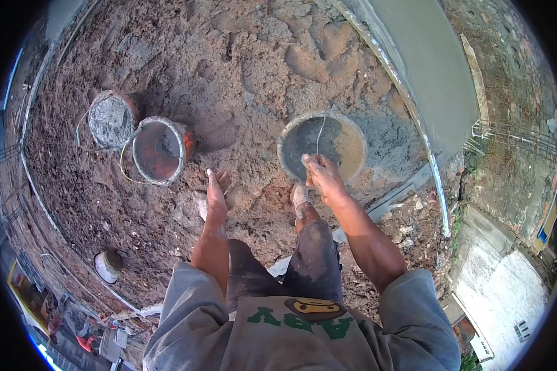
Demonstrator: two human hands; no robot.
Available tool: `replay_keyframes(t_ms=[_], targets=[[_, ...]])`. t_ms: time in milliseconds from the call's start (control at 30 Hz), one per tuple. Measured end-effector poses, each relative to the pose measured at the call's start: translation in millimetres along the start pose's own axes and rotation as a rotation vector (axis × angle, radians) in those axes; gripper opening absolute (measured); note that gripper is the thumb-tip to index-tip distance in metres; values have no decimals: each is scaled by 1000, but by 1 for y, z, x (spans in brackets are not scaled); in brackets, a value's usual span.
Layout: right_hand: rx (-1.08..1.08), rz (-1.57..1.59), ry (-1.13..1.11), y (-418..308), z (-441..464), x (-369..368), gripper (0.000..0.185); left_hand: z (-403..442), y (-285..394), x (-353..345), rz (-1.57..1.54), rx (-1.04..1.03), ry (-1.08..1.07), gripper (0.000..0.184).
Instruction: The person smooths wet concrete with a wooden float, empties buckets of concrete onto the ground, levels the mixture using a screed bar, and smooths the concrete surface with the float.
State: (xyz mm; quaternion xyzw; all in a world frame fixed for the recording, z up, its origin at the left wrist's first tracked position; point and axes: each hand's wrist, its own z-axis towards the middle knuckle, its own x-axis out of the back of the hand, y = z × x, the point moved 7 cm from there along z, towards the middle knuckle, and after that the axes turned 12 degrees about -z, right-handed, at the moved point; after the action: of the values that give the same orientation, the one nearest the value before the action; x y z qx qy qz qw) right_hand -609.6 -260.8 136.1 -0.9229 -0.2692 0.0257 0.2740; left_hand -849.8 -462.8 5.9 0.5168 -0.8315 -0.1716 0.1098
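My right hand (321, 175) is closed around the thin wire handle (321, 133) of a wide round bucket (282, 150). Wet grey cement and brownish water show inside this bucket. Off to the left, my left hand (216, 190) hangs above the muddy soil with its fingers stretched out and nothing in it. Closest to that hand is a tilted reddish bucket (181, 162), smeared with cement inside, its pale handle (122, 164) hanging down on the left. Behind it, another bucket (112, 120) is crusted with grey cement.
Lumpy soil (241, 68) surrounds the buckets. A strip of smooth wet concrete (433, 74) runs along the right, edged by a narrow board (402, 89). Steel bars (507, 137) jut out there. A small pale container (108, 266) lies at lower left.
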Motion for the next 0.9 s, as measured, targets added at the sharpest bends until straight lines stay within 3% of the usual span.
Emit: replay_keyframes(t_ms=[133, 233, 333, 400, 433, 467, 500, 533, 567, 667, 700, 733, 767, 867, 900], targets=[[-47, -243, -112, 50, -17, -63, 30, 34, -16, 120, 176, -268, -60, 54], [-332, -405, -225, 58, -68, -174, 33, 9, -9, 194, 99, -238, 81, 48], [-264, -559, -468, 85, -92, -304, 35, -6, -25, 284, -321, -217, 163, 47], [-162, -843, -694, 105, -107, -397, 39, -41, -20, 357, -295, -141, 297, 51], [-136, -824, -789, 109, -122, -444, 43, -46, -33, 401, -373, -179, 358, 50], [-25, -910, -761, 113, -132, -490, 45, -54, -48, 444, -449, -215, 420, 49], [44, -1039, -869, 138, -132, -536, 52, -76, -56, 480, -459, -158, 521, 48], [180, -1132, -875, 148, -139, -581, 65, -97, -62, 511, -469, -104, 616, 47], [254, -1243, -949, 112, -164, -618, 70, -107, -83, 545, -465, -89, 665, 47], [474, -1271, -1095, 133, -159, -711, 77, -134, -123, 602, -439, 94, 751, 50], [552, -1222, -1095, 140, -144, -730, 77, -133, -132, 611, -497, 14, 790, 43], [515, -1187, -1246, 138, -128, -744, 77, -133, -143, 618, -554, -60, 830, 38], [597, -1201, -1165, 123, -109, -750, 73, -131, -151, 615, -556, -23, 808, 38], [744, -1459, -513, 81, -19, -738, 71, -113, -147, 579, -573, -14, 745, 40], [685, -1519, -347, 63, 8, -724, 73, -103, -147, 564, -526, -6, 676, 43]])
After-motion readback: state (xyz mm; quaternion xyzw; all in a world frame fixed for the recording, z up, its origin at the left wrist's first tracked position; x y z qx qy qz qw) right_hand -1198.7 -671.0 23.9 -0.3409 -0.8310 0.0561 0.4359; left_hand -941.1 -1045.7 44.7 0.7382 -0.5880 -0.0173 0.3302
